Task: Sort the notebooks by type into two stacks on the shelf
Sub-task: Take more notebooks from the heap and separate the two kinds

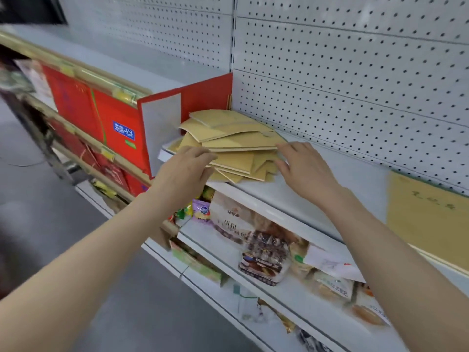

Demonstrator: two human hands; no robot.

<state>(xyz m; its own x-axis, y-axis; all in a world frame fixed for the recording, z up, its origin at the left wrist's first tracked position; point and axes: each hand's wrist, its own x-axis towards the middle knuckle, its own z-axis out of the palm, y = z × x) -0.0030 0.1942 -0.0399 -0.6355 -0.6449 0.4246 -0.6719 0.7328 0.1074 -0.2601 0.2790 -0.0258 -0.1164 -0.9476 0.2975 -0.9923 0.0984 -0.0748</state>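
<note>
A loose, fanned pile of several tan kraft-cover notebooks (pixel 233 143) lies on the white shelf (pixel 291 196), against a red divider. My left hand (pixel 189 165) rests at the pile's left front edge, fingers curled against the lower notebooks. My right hand (pixel 302 166) touches the pile's right side with fingers spread, fingertips on the corner of an upper notebook. Whether either hand grips a notebook is unclear. One more tan notebook (pixel 429 219) with handwriting lies flat alone at the shelf's right.
A red cardboard divider (pixel 187 105) stands upright left of the pile. Grey pegboard (pixel 355 72) backs the shelf. Red boxes (pixel 101 115) fill the neighbouring shelf on the left. Packaged snacks (pixel 264 252) crowd the shelves below.
</note>
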